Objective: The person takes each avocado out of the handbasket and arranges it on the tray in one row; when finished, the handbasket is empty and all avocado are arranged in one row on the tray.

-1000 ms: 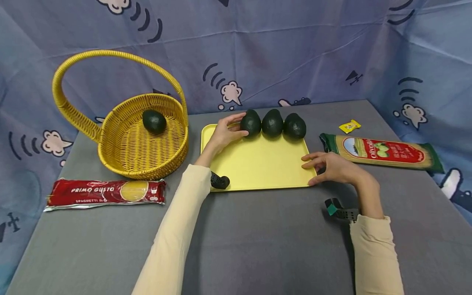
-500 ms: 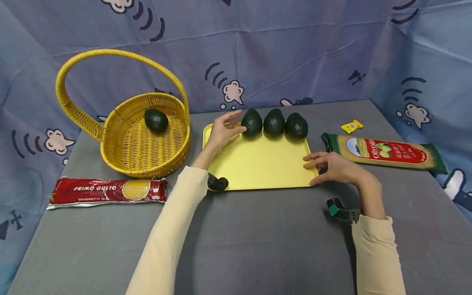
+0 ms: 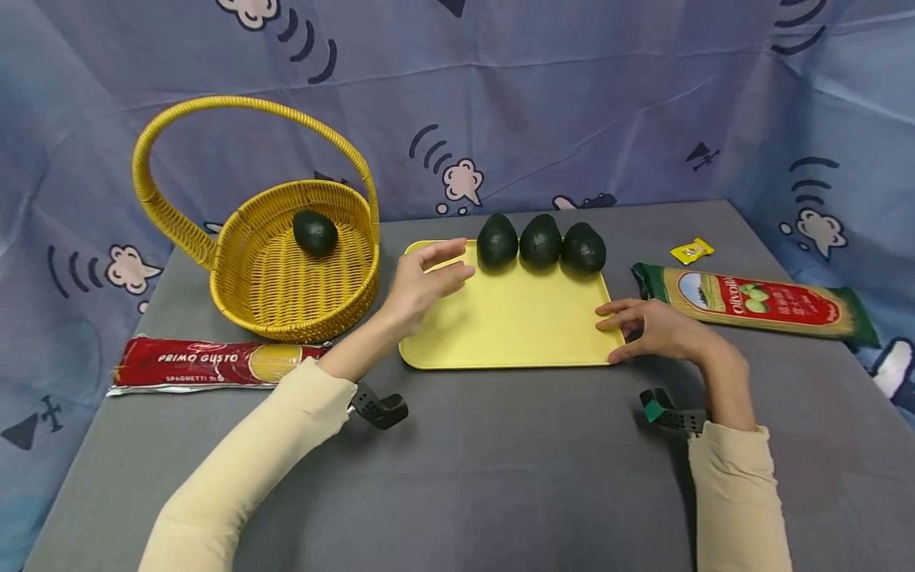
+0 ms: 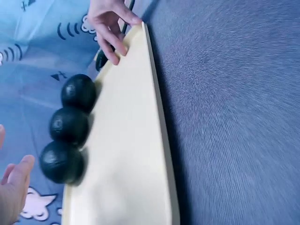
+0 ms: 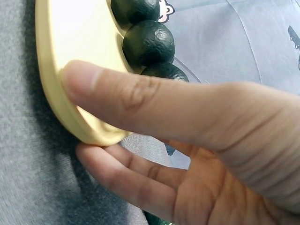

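Three dark green avocados (image 3: 541, 242) stand in a row along the back edge of a yellow tray (image 3: 529, 322). My left hand (image 3: 422, 287) hovers over the tray's left part, fingers extended, holding nothing and apart from the leftmost avocado (image 3: 496, 242). In the left wrist view its fingertips (image 4: 18, 178) show at the left edge. At the tray's front right corner, my right hand (image 3: 661, 327) pinches the rim, as the right wrist view shows: thumb (image 5: 84, 84) over the rim, a finger against its outer side. Another avocado (image 3: 315, 233) lies in a yellow wicker basket (image 3: 293, 322).
A red spaghetti pack (image 3: 207, 365) lies in front of the basket, partly behind my left forearm. To the right of the tray lie an Olivoilà pasta pack (image 3: 758, 303) and a small yellow wrapped candy (image 3: 692, 251). A patterned cloth (image 3: 543, 103) hangs behind the grey table (image 3: 515, 469).
My left hand has come away from the leftmost avocado, leaving it in the row, and has moved toward me and left. My right hand stays at the tray's corner. The head view has shifted slightly.
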Tool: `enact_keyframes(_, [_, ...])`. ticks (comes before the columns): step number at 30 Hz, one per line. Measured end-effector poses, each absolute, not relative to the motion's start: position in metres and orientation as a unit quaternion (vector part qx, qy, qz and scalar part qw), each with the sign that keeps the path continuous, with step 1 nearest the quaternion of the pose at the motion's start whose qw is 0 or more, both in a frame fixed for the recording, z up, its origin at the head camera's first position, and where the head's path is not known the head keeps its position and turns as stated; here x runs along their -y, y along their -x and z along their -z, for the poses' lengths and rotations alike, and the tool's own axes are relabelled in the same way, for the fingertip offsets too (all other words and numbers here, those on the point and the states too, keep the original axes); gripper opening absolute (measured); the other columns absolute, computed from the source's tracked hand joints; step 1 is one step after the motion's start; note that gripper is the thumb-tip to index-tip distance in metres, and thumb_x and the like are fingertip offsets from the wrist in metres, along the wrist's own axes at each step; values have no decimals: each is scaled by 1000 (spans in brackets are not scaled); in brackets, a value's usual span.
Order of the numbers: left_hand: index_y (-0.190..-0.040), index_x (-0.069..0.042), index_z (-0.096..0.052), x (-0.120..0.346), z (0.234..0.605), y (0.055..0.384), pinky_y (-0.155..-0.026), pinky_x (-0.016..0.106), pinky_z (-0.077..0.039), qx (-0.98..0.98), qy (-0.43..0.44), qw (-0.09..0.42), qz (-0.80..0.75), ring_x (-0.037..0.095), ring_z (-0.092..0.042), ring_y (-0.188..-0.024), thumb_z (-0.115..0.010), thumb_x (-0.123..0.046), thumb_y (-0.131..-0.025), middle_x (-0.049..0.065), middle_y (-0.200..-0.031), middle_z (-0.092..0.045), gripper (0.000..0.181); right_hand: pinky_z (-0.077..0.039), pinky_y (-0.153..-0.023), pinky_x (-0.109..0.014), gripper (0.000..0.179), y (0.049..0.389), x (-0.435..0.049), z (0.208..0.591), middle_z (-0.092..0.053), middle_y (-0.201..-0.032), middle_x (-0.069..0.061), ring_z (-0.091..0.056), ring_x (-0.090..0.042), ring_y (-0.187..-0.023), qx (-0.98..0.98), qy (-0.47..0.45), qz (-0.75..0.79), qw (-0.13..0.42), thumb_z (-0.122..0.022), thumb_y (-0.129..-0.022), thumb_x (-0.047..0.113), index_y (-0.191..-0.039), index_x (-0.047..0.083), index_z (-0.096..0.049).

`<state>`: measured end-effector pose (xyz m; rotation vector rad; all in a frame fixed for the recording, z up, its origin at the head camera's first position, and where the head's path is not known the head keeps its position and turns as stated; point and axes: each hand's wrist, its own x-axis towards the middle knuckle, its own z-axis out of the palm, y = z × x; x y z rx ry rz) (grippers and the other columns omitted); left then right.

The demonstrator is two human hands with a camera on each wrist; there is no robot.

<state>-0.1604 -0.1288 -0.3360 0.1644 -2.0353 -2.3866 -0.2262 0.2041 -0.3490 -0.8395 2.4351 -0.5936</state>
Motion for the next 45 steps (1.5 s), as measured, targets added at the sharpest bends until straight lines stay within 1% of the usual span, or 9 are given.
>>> enact_keyframes(13, [-131, 5, -54, 208, 296, 117, -84, 31, -55, 680, -73, 30, 729, 12, -67, -92, -65, -1, -90, 6, -116, -61, 43, -48, -77, -34, 57, 229, -207, 353, -51, -134, -24, -54, -21, -92, -890, 318, 221, 243, -83, -75, 24, -120, -5, -65])
enact_keyframes(17, [-115, -5, -66, 238, 283, 110, -82, 28, -55, 646, -98, 33, 757, 10, -67, -89, -67, 0, -88, 0, -103, -67, 28, -48, -76, -33, 57, 229, -207, 353, -51, -135, -24, -54, -21, -92, -889, 319, 222, 243, -83, -75, 25, -121, -4, -65])
enact_keyframes(21, [-98, -16, -71, 269, 270, 113, -81, 28, -56, 620, -127, -13, 774, 10, -67, -87, -68, 1, -87, -2, -96, -69, 21, -49, -81, -38, 58, 229, -208, 353, -50, -135, -24, -56, -23, -96, -889, 321, 221, 241, -83, -75, 26, -121, -4, -65])
enact_keyframes(25, [-112, -14, -63, 295, 262, 127, -84, 29, -55, 632, -157, -78, 754, 11, -68, -83, -63, -1, -90, -3, -96, -67, 25, -50, -84, -42, 58, 229, -208, 353, -50, -136, -25, -57, -26, -100, -890, 321, 215, 241, -83, -75, 26, -121, -4, -65])
enact_keyframes(28, [-133, -12, -52, 307, 263, 142, -86, 28, -54, 647, -199, -81, 732, 10, -68, -84, -61, -4, -92, -3, -109, -62, 43, -50, -83, -40, 58, 229, -208, 353, -50, -136, -24, -57, -24, -99, -892, 322, 210, 240, -83, -75, 27, -121, -3, -65])
enact_keyframes(32, [-148, -17, -39, 314, 267, 161, -88, 25, -52, 662, -264, -60, 699, 18, -55, -119, -61, -9, -93, 2, -144, -42, 60, -48, -78, -33, 57, 229, -208, 353, -50, -136, -23, -55, -21, -93, -891, 323, 210, 239, -83, -75, 26, -121, -3, -65])
enact_keyframes(35, [-148, -20, -40, 316, 273, 174, -81, 20, -54, 689, -297, -49, 659, 25, -36, -136, -63, -15, -93, 3, -153, -32, 60, -47, -74, -30, 56, 229, -208, 353, -50, -135, -24, -53, -20, -90, -890, 321, 217, 241, -83, -75, 25, -121, -3, -65])
enact_keyframes(41, [-147, -24, -42, 317, 287, 189, -80, 23, -51, 742, -324, -58, 584, 19, -49, -111, -66, -22, -91, 3, -156, -25, 60, -47, -76, -32, 56, 228, -209, 353, -51, -135, -23, -54, -20, -92, -892, 317, 216, 240, -83, -75, 25, -120, -3, -66])
enact_keyframes(45, [-147, -24, -42, 315, 295, 196, -91, 30, -48, 733, -340, -56, 587, 25, -41, -128, -66, -19, -92, 4, -158, -19, 60, -47, -78, -36, 57, 229, -209, 354, -51, -135, -23, -54, -21, -92, -891, 319, 214, 242, -83, -75, 27, -121, -3, -65])
